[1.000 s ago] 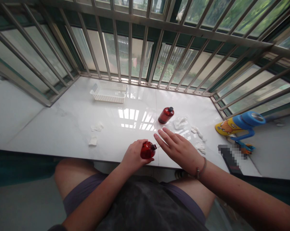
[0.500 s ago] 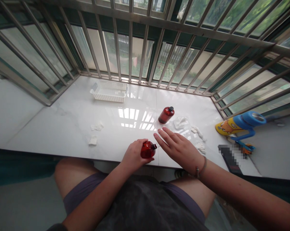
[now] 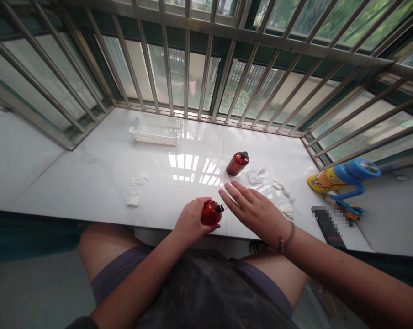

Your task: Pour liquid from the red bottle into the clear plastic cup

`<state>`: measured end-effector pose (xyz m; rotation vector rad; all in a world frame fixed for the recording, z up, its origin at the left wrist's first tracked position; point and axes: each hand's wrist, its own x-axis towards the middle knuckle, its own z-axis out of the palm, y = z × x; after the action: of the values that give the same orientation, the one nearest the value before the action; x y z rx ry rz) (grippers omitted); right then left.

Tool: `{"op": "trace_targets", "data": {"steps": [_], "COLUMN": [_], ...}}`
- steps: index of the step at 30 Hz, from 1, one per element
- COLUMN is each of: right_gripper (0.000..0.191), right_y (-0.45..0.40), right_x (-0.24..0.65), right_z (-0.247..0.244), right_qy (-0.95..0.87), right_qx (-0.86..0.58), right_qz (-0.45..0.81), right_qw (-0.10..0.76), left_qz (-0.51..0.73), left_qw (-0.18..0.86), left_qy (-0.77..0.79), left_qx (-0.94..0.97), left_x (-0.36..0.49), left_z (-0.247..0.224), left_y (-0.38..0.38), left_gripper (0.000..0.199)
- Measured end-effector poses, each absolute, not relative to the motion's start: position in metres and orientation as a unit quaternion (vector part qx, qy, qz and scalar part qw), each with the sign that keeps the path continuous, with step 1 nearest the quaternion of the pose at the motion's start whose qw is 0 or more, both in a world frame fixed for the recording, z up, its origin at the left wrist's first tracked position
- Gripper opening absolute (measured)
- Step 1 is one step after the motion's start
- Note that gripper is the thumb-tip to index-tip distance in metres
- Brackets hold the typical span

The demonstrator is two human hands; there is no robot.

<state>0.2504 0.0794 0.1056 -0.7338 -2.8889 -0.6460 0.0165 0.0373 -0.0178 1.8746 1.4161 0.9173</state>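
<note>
My left hand (image 3: 192,221) grips an amber glass bottle (image 3: 212,213) lying on its side, its dark-capped neck pointing right, just above the front of the white marble counter (image 3: 90,183). My right hand (image 3: 254,211) hovers or rests beside it with the fingers spread, holding nothing, its fingertips close to the bottle's neck. A second amber bottle (image 3: 237,164) with a black cap stands upright beyond the fingers. A crumpled clear-white wipe (image 3: 257,174) lies to its right.
A white plastic basket (image 3: 156,130) stands at the back by the window. Crumpled tissues (image 3: 134,198) lie left, more tissues (image 3: 285,201) right. A blue and yellow toy-like object (image 3: 343,177) and a pixelated dark strip (image 3: 326,225) sit far right. Steel window bars (image 3: 186,68) run behind.
The view has drifted very slightly. Both hands and the held bottle stay in nearly the same places.
</note>
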Motion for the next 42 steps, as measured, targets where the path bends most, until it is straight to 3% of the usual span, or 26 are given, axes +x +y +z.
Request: {"op": "trace_targets", "data": {"steps": [26, 38, 42], "right_gripper": [0.053, 0.075, 0.065], "right_y": [0.081, 0.075, 0.069], "right_x": [0.249, 0.263, 0.271], "right_z": [0.102, 0.075, 0.059], "right_qy": [-0.951, -0.939, -0.913], "right_qx": [-0.233, -0.324, -0.36], "right_qz": [-0.196, -0.041, 0.043], "right_qw": [0.043, 0.109, 0.188], "left_qz": [0.348, 0.352, 0.345], "left_qw": [0.306, 0.304, 0.302], "left_qy": [0.531, 0.532, 0.535], "left_qx": [0.709, 0.708, 0.709], "left_x": [0.016, 0.016, 0.016], "left_z": [-0.017, -0.017, -0.016], "left_y": [0.038, 0.037, 0.037], "left_gripper": [0.086, 0.086, 0.086]}}
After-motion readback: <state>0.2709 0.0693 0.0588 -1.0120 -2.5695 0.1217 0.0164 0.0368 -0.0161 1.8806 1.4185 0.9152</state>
